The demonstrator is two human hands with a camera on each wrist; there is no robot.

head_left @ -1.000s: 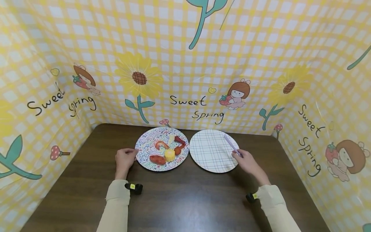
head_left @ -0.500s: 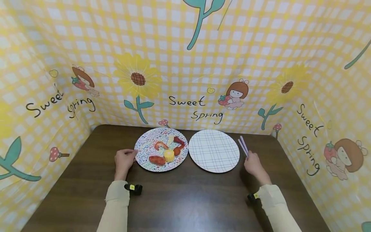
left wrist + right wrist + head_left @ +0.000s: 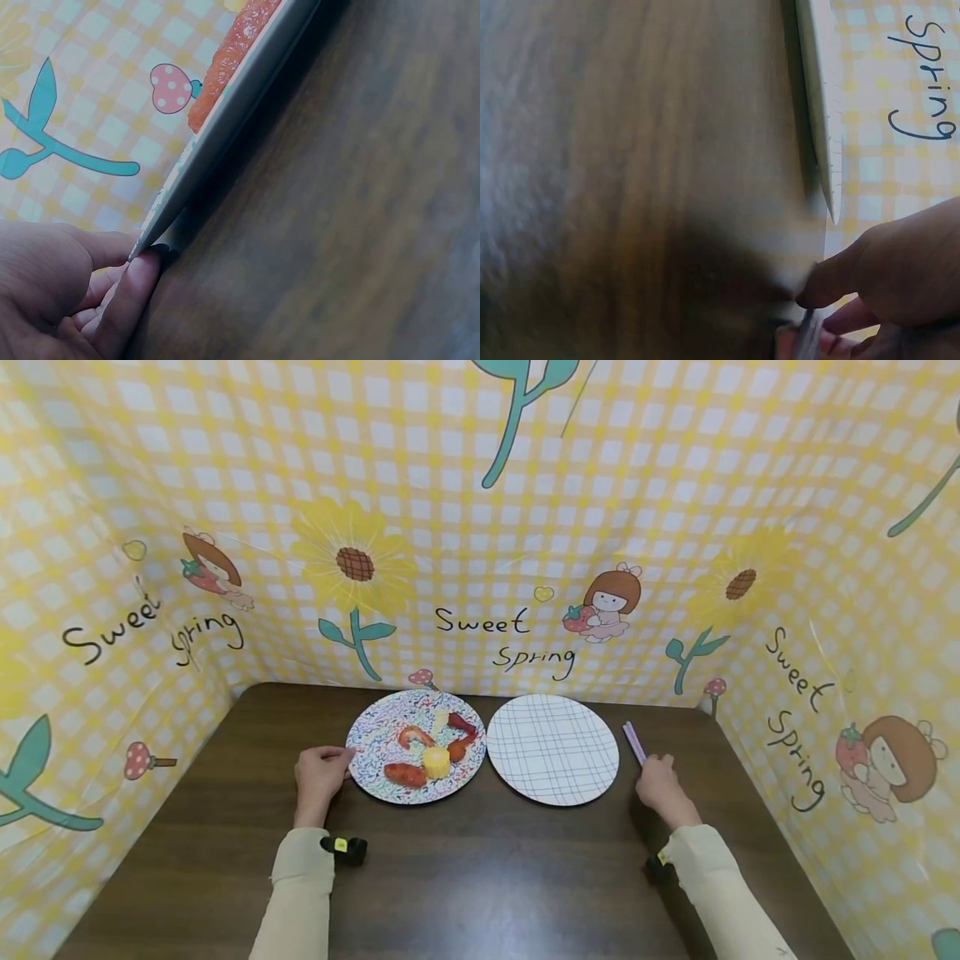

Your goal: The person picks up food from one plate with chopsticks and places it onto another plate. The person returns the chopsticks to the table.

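Observation:
My left hand [image 3: 321, 777] pinches the left rim of a round plate with a multicoloured squiggle pattern [image 3: 375, 735]; in the left wrist view the thumb and a finger [image 3: 139, 281] close on its edge. Food pieces lie on that plate: a reddish-brown piece [image 3: 405, 774], a yellow corn piece [image 3: 437, 762], a shrimp [image 3: 414, 736] and a drumstick-shaped piece [image 3: 459, 748]. My right hand [image 3: 663, 789] holds a pair of lilac chopsticks [image 3: 634, 742], their far ends low over the table right of a white grid-lined plate [image 3: 553, 749]. In the right wrist view the chopsticks [image 3: 807, 334] are blurred between thumb and fingers.
Both plates sit side by side near the back of the brown wooden table [image 3: 480, 877]. A yellow checked cloth [image 3: 480, 552] with printed flowers and lettering hangs upright behind the table and along both sides.
My right hand has moved right with the chopsticks, from over the grid plate to the table beside it, and lowered them. The left hand keeps its hold on the plate rim.

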